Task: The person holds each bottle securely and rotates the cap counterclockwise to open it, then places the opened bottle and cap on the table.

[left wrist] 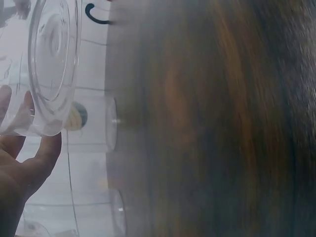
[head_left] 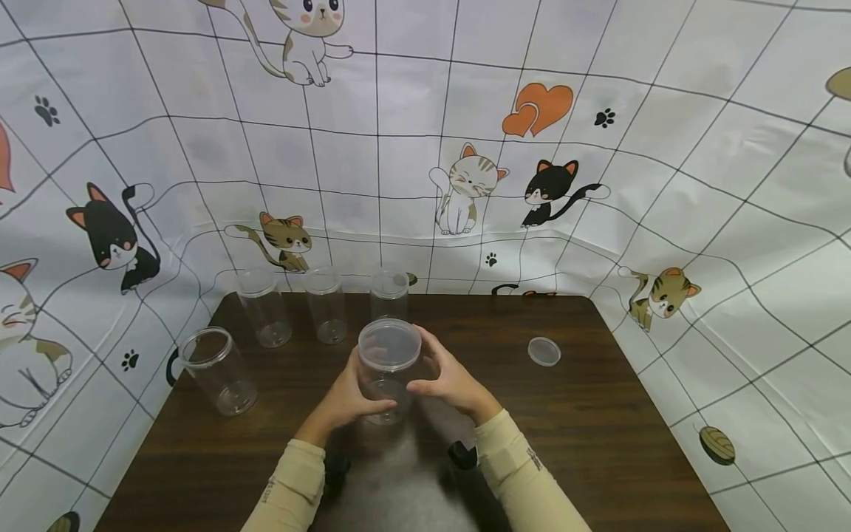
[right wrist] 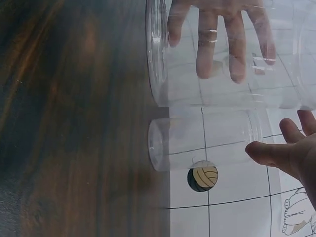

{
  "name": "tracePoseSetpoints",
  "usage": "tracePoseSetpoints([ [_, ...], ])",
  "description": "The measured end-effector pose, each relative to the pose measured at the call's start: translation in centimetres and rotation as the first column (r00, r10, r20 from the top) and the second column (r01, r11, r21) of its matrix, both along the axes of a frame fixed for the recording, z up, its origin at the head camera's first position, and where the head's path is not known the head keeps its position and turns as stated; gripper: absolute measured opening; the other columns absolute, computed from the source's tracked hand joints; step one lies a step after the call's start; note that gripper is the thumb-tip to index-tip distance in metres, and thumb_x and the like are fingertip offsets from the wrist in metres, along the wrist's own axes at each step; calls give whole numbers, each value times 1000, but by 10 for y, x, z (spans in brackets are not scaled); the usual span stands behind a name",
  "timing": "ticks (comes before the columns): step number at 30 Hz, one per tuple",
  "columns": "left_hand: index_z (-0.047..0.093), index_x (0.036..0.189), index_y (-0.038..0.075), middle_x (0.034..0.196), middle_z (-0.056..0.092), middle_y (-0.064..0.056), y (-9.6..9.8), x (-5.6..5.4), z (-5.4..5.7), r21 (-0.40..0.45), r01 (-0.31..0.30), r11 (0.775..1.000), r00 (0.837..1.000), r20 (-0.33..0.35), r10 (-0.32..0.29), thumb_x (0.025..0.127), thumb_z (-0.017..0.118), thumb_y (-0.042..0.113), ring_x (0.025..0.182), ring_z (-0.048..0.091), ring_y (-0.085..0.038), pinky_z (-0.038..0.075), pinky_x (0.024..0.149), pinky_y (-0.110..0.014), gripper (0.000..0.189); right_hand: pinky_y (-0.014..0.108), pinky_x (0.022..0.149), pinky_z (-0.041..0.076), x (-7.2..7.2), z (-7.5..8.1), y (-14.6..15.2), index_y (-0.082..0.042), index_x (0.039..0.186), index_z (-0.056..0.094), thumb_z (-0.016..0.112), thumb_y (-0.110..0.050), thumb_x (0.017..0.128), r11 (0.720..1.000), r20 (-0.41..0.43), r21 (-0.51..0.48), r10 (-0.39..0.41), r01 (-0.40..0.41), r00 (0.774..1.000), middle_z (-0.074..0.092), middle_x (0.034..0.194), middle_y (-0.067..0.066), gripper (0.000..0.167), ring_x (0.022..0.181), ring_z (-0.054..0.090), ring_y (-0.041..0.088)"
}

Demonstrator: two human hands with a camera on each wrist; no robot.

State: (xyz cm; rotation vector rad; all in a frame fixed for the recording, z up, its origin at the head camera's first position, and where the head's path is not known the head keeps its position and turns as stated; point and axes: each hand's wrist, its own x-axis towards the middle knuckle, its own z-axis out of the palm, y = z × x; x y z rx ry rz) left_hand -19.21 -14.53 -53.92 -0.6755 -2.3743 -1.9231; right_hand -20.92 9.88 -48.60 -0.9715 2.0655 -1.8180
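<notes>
Between both hands a clear plastic jar [head_left: 385, 390] is held above the dark wooden table, a translucent lid [head_left: 389, 344] on its mouth. My left hand [head_left: 347, 395] grips its left side, thumb across the front; through the clear wall the right wrist view shows its spread fingers [right wrist: 206, 54]. On the other side, my right hand [head_left: 459, 380] holds the jar with its thumb in front and its other fingers toward the back. In the left wrist view the ringed base [left wrist: 54, 54] faces the camera, apart from the tabletop.
Behind stand three clear jars, one at the left [head_left: 266, 310], one in the middle [head_left: 327, 310] and one partly behind the held jar [head_left: 389, 292]. A wider jar [head_left: 219, 373] with an uncovered mouth stands front left. A loose round lid [head_left: 544, 352] lies right on the table [head_left: 598, 436].
</notes>
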Motion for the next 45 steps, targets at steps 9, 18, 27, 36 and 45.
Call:
tracePoseSetpoints([
  [9,21,156,12,147,45,-16,14,3,3,-31,64,997,998,1,-64,67,96,13,133,48,-32,39,110,-41,116,47,110,36,-11,4,4,-6,160,21,83,-61,75,1000,35,-15,19,-18,999,40,154,16,118,135,43,32],
  [18,19,158,9,151,43,-18,13,2,-3,-38,9,999,999,-35,-10,66,97,15,138,43,-35,33,112,-60,121,51,118,26,-14,2,4,-5,162,6,83,-61,75,998,51,-60,32,-29,998,23,165,15,129,148,29,31],
  [27,19,157,9,149,43,-21,-3,-1,-4,-32,-96,995,995,-38,95,66,96,13,138,42,-41,32,111,-64,120,62,118,21,-1,-6,1,-5,160,23,76,-60,83,997,-8,-64,-48,48,999,28,162,16,108,151,23,33],
  [36,17,159,12,148,45,-20,0,2,-2,-28,-40,999,999,-32,39,68,96,13,134,47,-40,35,109,-63,120,62,117,23,-3,-5,-8,-16,161,23,77,-60,83,999,-30,-37,-17,16,999,31,162,8,104,149,27,28],
  [45,25,155,13,145,48,-14,12,4,3,-48,-10,999,1000,-26,9,64,97,17,133,48,-31,37,110,-55,116,47,111,34,-12,3,-8,-11,160,25,87,-58,72,999,62,-50,9,-6,998,41,153,12,117,132,45,25],
])
